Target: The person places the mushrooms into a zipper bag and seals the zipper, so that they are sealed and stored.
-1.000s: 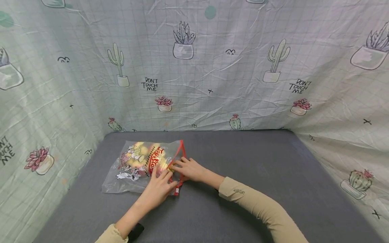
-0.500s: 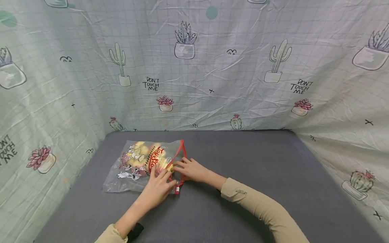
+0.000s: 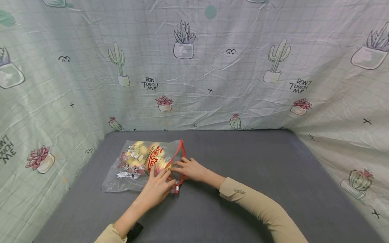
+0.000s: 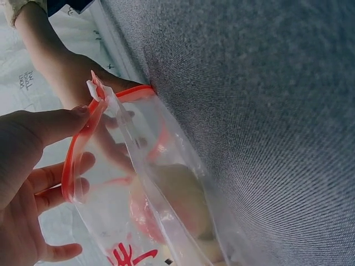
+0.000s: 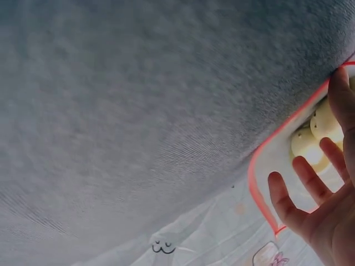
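Note:
A clear zip bag (image 3: 121,186) with red lettering and cartoon figures lies on the left part of the table. Its red-edged mouth (image 3: 181,146) faces right and gapes. Through the plastic, several yellow and pinkish round fruits (image 5: 307,148) show. My left hand (image 3: 156,189) pinches the near red edge, thumb on one side, as the left wrist view (image 4: 28,166) shows. At the mouth is my right hand (image 3: 192,169), its fingers reaching inside and spread apart in the right wrist view. The thumb touches the bag's lower edge. Some fingertips are hidden from the head camera.
The grey table (image 3: 258,162) extends right of the bag. A pale curtain (image 3: 209,67) printed with cacti hangs behind it and along both sides. Near my left wrist a dark object (image 3: 135,232) shows beneath the sleeve.
Very little differs. Both hands stay at the bag's mouth, with only slight finger shifts, and the camera's view wavers a little.

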The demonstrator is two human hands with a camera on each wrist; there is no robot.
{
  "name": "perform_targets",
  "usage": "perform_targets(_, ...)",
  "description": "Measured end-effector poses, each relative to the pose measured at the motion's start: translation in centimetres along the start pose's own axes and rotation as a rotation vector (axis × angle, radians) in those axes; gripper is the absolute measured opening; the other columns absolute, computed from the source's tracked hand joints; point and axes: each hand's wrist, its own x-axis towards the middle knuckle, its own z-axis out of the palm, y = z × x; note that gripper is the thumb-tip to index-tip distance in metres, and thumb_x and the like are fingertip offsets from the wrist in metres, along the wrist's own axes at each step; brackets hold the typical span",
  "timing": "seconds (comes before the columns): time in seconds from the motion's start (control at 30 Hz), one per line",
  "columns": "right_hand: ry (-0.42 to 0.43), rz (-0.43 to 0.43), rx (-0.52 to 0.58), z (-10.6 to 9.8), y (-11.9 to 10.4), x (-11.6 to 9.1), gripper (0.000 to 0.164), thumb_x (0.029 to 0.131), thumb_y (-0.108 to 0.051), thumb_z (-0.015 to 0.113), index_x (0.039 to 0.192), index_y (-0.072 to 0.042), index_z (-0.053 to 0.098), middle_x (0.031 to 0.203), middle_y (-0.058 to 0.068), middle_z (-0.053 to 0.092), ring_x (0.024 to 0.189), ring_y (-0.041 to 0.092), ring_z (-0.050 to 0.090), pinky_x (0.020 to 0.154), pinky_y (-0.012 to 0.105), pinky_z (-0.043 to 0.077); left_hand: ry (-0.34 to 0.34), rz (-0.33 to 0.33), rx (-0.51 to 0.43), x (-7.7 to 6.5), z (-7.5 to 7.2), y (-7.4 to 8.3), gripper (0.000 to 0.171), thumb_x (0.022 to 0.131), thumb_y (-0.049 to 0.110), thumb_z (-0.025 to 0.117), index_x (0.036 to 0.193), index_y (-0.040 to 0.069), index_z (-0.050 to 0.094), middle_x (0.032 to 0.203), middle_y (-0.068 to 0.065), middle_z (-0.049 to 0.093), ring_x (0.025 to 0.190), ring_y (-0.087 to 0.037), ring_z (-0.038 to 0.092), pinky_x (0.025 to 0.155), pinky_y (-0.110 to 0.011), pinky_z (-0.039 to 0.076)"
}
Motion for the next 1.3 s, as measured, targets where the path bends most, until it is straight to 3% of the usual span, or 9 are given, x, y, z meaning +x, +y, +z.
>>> perform_targets(0.4, -0.041, 0.014, -0.064, -0.2, 0.0, 0.8, 0.065, 0.077, -0.043, 0.062, 0.135, -0.036, 0.034, 0.132, -0.008, 0.043, 0.094, 0.013, 0.044, 0.063, 0.026, 0.043, 0.032, 0.012, -0.017, 0.3, 0.1, -0.2, 0.016, 0.069, 0.024, 0.074, 0.082, 0.023, 0.065, 0.091, -0.003, 0.056, 0.095, -0.021, 0.052, 0.092, -0.064, 0.03)
perform_targets(0.83, -0.208, 0.087, -0.089, -1.5, -0.7, 1.9, 0.073, 0.072, -0.053, 0.059, 0.137, -0.043, 0.026, 0.122, -0.008, 0.047, 0.097, 0.012, 0.044, 0.076, 0.03, 0.046, 0.013, -0.009, -0.016, -0.1, -0.3, -0.3, 0.019, 0.068, 0.026, 0.074, 0.085, 0.023, 0.065, 0.095, -0.003, 0.056, 0.098, -0.021, 0.051, 0.09, -0.064, 0.032)
perform_targets(1.3, -0.099, 0.045, -0.027, -0.8, 0.1, 0.5, 0.07, 0.075, -0.055, 0.054, 0.138, -0.04, 0.026, 0.121, -0.008, 0.049, 0.091, 0.011, 0.044, 0.062, 0.022, 0.04, 0.06, 0.056, -0.032, 0.1, 0.5, -0.1, 0.018, 0.067, 0.021, 0.074, 0.084, 0.022, 0.066, 0.084, -0.002, 0.053, 0.094, -0.021, 0.05, 0.087, -0.064, 0.033)
